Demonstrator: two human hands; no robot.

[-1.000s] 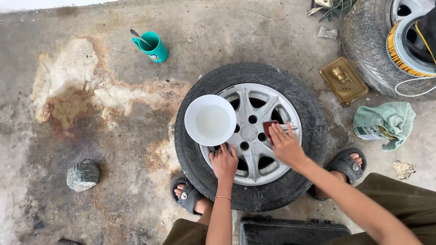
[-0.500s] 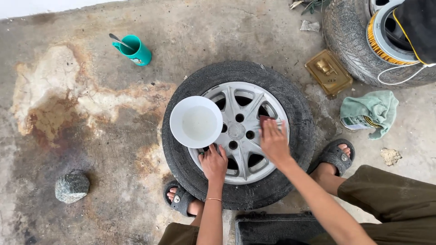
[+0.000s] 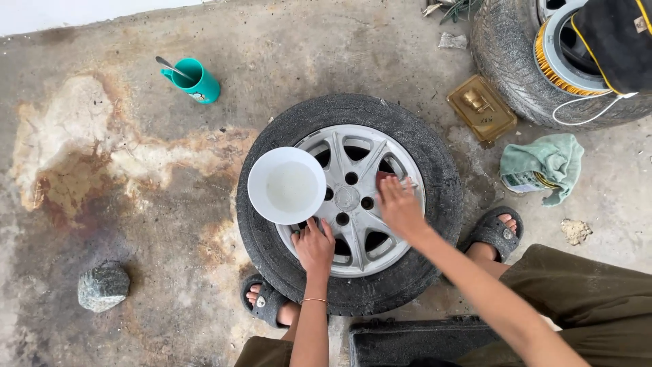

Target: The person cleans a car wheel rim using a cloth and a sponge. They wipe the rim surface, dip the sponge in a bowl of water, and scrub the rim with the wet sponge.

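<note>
Far left on stained concrete: rock (image 3: 103, 287), loose, well apart from the work. Teal cup (image 3: 197, 81) up top with a spoon standing in it.

Centre: wheel (image 3: 350, 204) flat on the ground, silver rim (image 3: 360, 245) facing up inside a black tyre. Likely heavy and stiff; best taken by the tyre's outer edge with both hands, or through the spoke gaps. Rim looks smooth, possibly slick if wet.

White bowl (image 3: 286, 185) resting on the rim's left side, pale liquid inside. Light, prone to tipping or spilling; best gripped by its lip.

Left hand (image 3: 314, 246) on the rim just below the bowl, fingers together and curled, touching or nearly touching the bowl's edge.

Right hand (image 3: 399, 205) flat on the spokes, fingers close together, pressing down on something red, mostly hidden.

Right: brass tin (image 3: 481, 109), green rag (image 3: 543, 166), second tyre (image 3: 516, 61) at the corner.
</note>
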